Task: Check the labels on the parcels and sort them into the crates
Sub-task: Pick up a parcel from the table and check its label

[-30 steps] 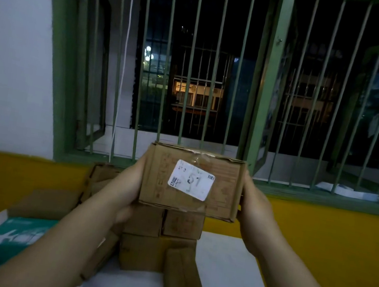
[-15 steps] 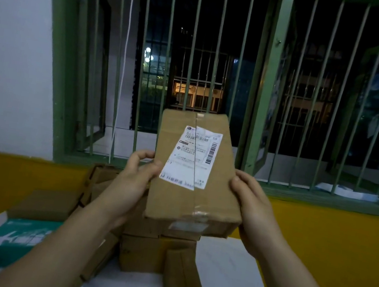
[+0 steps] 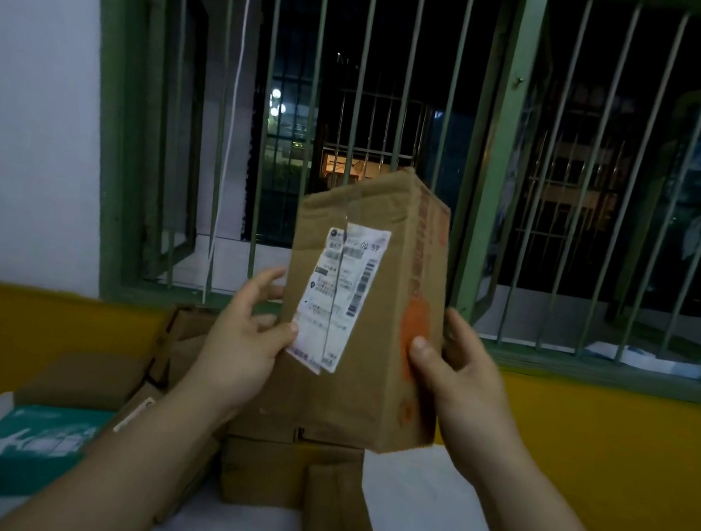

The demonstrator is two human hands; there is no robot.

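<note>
The cardboard parcel [image 3: 370,314] stands tall between both hands: left hand [image 3: 241,347] pinches beside its shipping label [image 3: 336,297], right hand [image 3: 460,386] grips opposite.

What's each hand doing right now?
Left hand: holds the cardboard parcel, thumb on its shipping label.
Right hand: holds the same parcel.
</note>
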